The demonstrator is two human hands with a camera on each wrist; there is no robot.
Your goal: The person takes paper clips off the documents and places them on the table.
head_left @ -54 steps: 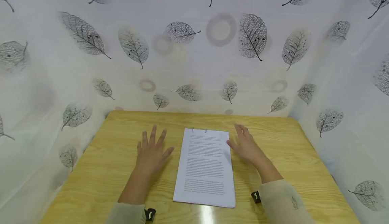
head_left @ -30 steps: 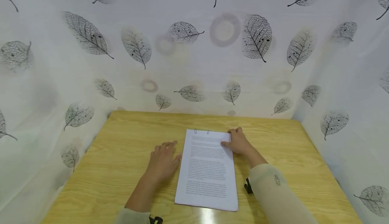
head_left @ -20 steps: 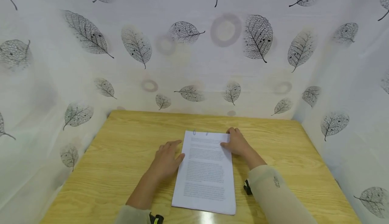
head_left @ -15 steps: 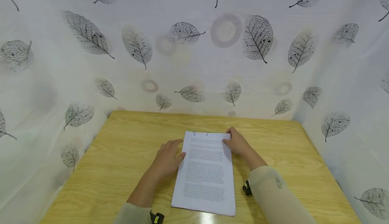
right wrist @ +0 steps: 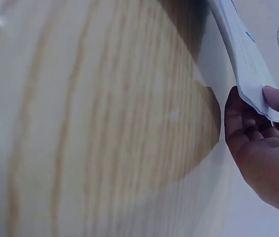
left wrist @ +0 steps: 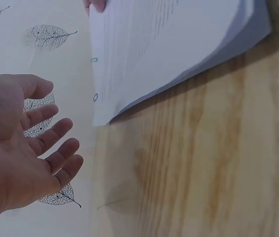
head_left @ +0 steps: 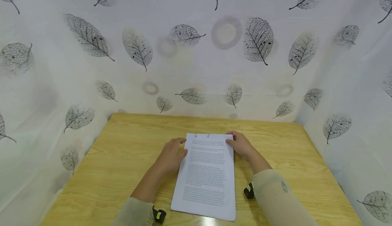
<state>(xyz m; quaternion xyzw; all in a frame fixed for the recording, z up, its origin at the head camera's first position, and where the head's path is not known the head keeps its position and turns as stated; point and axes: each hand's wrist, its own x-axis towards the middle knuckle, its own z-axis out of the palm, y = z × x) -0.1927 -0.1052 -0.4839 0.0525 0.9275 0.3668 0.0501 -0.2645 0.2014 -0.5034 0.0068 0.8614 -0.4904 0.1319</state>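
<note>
The head view looks forward and down over the paper stack [head_left: 205, 178]; the wrist views look from nearer, left and right of it; head and left share its clipped edge [head_left: 202, 135].

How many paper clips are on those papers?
2: one paper clip at the far edge of the paper stack, near its left corner; a second clip near that edge's middle. More may hide under the right hand.
</note>
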